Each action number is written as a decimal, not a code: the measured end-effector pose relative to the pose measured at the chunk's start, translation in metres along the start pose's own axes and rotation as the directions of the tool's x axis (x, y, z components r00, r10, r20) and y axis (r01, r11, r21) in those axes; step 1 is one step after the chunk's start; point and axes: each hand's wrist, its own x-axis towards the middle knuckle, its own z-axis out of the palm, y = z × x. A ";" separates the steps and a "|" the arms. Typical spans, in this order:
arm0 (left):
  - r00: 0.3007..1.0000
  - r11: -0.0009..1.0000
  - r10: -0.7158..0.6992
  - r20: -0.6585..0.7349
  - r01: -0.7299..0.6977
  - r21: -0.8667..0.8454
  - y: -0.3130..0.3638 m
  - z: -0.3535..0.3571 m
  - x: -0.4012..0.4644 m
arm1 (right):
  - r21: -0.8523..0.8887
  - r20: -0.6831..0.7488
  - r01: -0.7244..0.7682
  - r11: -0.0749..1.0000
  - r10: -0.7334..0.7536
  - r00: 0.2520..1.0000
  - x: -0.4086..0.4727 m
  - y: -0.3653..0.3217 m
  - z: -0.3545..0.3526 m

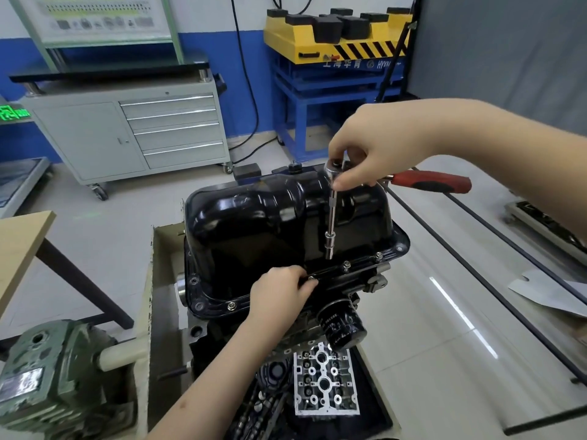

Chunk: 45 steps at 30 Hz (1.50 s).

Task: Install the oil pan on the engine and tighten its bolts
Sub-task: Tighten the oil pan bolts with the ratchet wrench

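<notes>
A shiny black metal oil pan is seen sitting upside-down on top of the dark engine block, in the middle of the view. Small silver bolts are seen standing in a row along the near rim of the pan.

The head of a silver ratchet wrench with a red and black handle is pinched by the curled fingers of the right hand. A long silver extension bar with a socket is held pointing straight down, with its tip just above the rim.

The left hand is laid on the near rim of the pan. Its fingers are curled, and something small is pinched at the rim, but what it is cannot be told.

A black round oil filter is seen sticking out of the engine below. A grey drawer cabinet is seen far behind.
</notes>
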 end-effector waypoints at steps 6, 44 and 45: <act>1.000 1.000 -0.019 0.010 0.019 0.014 0.009 0.005 0.007 | 0.002 0.020 -0.009 1.000 0.009 1.000 -0.002 0.004 0.007; 0.998 0.926 -0.030 -0.059 0.005 -0.377 0.005 -0.006 0.004 | 0.057 0.110 0.133 0.990 -0.139 0.984 0.014 -0.011 0.025; 0.998 0.929 -0.021 -0.062 -0.004 -0.370 0.005 -0.006 0.004 | 0.061 0.120 0.128 0.990 -0.135 0.984 0.014 -0.011 0.025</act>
